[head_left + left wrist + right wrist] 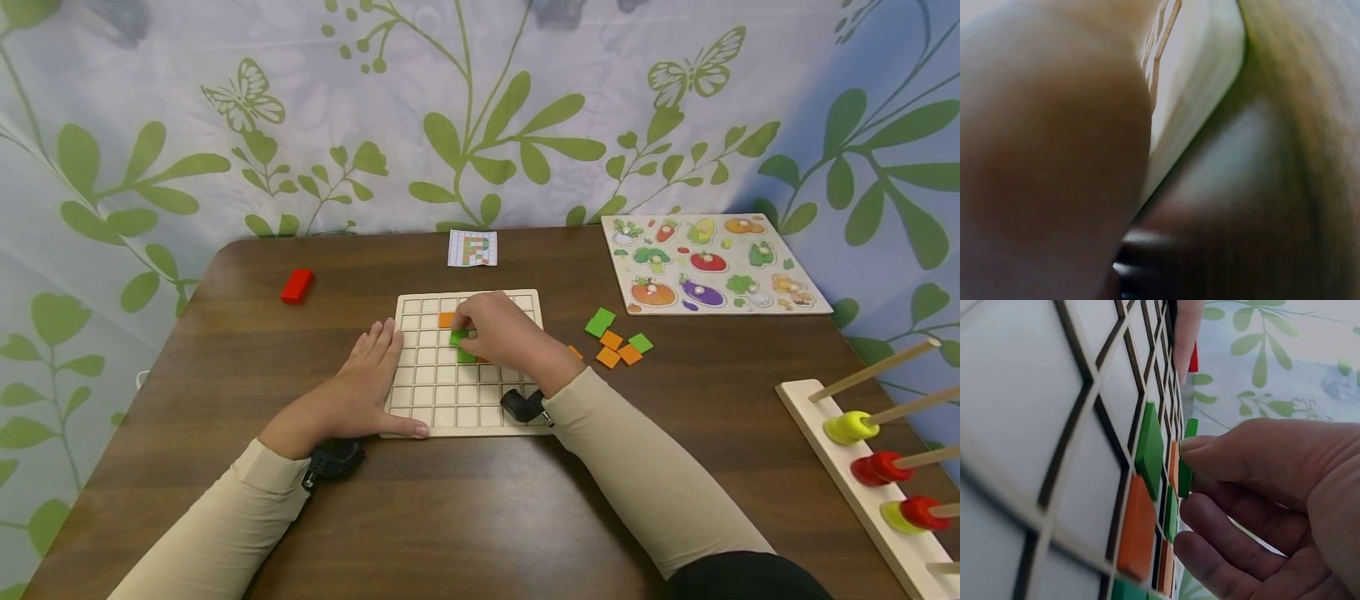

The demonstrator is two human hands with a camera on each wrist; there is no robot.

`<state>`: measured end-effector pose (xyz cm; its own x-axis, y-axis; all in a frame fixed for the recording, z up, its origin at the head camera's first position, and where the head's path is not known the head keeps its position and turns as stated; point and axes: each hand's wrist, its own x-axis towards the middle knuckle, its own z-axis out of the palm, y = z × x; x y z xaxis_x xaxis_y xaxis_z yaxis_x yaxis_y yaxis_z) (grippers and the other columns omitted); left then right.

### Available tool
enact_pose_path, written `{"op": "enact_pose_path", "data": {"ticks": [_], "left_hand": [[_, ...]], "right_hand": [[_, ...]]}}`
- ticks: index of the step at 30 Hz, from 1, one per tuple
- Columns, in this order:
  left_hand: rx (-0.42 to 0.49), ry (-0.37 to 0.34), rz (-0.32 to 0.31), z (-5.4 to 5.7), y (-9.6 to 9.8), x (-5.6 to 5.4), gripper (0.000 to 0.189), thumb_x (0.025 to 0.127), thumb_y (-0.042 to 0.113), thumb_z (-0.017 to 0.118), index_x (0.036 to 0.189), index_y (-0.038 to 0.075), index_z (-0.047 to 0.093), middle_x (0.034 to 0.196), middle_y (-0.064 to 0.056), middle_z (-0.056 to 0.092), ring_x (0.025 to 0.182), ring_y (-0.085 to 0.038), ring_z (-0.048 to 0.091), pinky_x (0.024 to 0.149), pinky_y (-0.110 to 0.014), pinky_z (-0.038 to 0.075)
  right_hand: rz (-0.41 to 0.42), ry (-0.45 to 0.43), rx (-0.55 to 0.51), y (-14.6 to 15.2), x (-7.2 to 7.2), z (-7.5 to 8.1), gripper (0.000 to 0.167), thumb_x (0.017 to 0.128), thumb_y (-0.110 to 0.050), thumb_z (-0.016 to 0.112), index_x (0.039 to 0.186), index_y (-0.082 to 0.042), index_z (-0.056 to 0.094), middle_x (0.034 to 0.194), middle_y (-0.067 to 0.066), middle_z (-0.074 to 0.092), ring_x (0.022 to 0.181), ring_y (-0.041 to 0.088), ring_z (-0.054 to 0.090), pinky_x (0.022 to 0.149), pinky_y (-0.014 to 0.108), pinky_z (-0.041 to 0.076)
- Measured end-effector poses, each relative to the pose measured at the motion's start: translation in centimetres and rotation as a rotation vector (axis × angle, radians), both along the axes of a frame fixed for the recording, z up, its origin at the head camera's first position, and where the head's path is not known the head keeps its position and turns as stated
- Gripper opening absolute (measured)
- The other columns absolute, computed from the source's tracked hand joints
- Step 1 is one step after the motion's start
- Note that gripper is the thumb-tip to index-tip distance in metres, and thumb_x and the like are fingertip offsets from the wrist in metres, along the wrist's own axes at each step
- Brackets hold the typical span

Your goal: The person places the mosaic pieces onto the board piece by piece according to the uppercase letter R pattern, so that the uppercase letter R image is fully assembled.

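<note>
A light wooden grid board (423, 397) lies on the table between the two hands. My left hand (356, 390) rests along its left edge, fingers straight and thumb near the front left corner. Above the grid, my right hand (506, 337) pinches a green square tile (1187, 472) between thumb and fingers. In the right wrist view the tile stands on edge, just off the board. Tiles lying in the grid include an orange tile (446, 320), a green tile (466, 356) and, seen closer, another orange tile (1137, 530). The right hand hides part of the pattern.
Loose green and orange tiles (610, 340) lie right of the board. Behind it is a small printed pattern card (472, 248). A red block (297, 286) sits back left, a vegetable knob puzzle (701, 287) back right, and a pegged stand with beads (862, 467) at the right.
</note>
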<state>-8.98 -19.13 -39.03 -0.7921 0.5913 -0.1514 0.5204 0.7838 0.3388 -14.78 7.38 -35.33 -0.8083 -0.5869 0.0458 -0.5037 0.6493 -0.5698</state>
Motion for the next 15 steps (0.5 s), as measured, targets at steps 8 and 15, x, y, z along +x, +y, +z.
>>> {"op": "enact_pose_path", "data": {"ticks": [8,15], "left_hand": [[0.004,0.003,0.002,-0.2,-0.1,-0.1,0.149,0.074,0.092,0.064,0.164,-0.01,0.002,0.17,-0.029,-0.008,0.156,-0.045,-0.008,0.123,-0.057,0.001],[-0.004,-0.002,0.004,-0.2,-0.1,-0.2,0.15,0.074,0.092,0.064,0.164,-0.01,0.002,0.17,-0.029,-0.009,0.156,-0.044,-0.009,0.124,-0.056,-0.001]], "right_hand": [[0.018,-0.011,0.023,-1.6,-0.6,-0.2,0.011,0.094,0.002,0.077,0.101,-0.006,0.079,0.098,0.002,0.073,0.089,0.016,0.064,0.083,0.03,0.053],[0.004,0.003,0.051,-2.1,-0.6,-0.4,0.011,0.093,-0.001,0.081,0.095,-0.011,0.08,0.092,-0.003,0.071,0.085,0.014,0.062,0.083,0.031,0.051]]}}
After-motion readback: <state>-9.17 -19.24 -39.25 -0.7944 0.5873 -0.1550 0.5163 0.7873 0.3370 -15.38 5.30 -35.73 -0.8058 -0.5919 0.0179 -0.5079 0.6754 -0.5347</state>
